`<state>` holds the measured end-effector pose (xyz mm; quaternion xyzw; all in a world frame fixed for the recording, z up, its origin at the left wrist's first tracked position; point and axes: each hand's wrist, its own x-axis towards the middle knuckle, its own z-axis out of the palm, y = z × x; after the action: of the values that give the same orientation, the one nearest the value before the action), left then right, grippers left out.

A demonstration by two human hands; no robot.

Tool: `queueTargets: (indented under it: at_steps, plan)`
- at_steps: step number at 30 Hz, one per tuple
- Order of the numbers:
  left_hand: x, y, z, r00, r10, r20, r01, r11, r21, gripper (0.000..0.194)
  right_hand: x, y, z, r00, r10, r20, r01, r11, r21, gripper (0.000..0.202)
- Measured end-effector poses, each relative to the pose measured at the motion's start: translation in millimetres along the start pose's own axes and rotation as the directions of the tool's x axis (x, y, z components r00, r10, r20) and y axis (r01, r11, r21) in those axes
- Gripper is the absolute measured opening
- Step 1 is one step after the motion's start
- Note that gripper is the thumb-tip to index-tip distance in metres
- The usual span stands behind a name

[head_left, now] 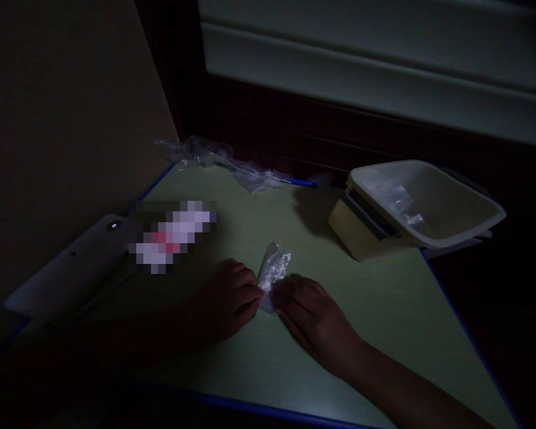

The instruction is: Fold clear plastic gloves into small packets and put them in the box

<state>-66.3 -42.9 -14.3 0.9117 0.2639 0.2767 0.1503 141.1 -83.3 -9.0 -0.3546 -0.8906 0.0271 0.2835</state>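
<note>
Between my two hands, over the middle of the table, is a small clear plastic bag, crinkled and shiny. My left hand is closed, its fingertips pinching the bag's left edge. From the other side my right hand grips the lower right part of the same bag with bent fingers. Dim light and the fingers hide the bag's lower edge in part. Whether anything is inside the bag I cannot tell.
An open cream plastic tub at the right holds a few clear plastic pieces. Crumpled clear plastic lies along the table's back edge. A long pale device and a blurred-out item are at the left. The table has blue edges.
</note>
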Motion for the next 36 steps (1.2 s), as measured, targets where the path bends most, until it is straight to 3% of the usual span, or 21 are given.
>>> queueTargets:
  at_steps: [6,11,22,30,36]
  plan:
    - [-4.0,-0.3,-7.0,0.988,0.139,0.073,-0.144,0.986,0.079,0.024,-4.1,1.8,-3.5,0.997,-0.007,0.072,0.002,0.997,0.072,0.022]
    - [-6.4,-0.4,-8.8,0.985,0.085,0.153,-0.108,0.983,0.147,0.025,-7.7,2.1,-4.7,0.996,0.026,0.087,-0.033,0.997,0.076,0.036]
    - [-3.2,-2.4,-4.5,0.970,0.214,0.118,-0.234,0.953,0.195,0.019,-8.7,5.4,-3.4,0.992,0.025,0.121,-0.033,0.997,0.065,0.045]
    - [-8.4,-2.6,-0.8,0.971,0.228,0.076,-0.240,0.930,0.280,0.022,-8.4,6.3,-1.8,0.995,0.039,0.097,-0.043,0.998,0.047,0.043]
    - [-8.1,2.4,-4.3,0.969,0.218,0.120,-0.243,0.934,0.262,0.025,-8.0,8.6,-2.3,0.997,0.019,0.078,-0.019,1.000,-0.002,0.032]
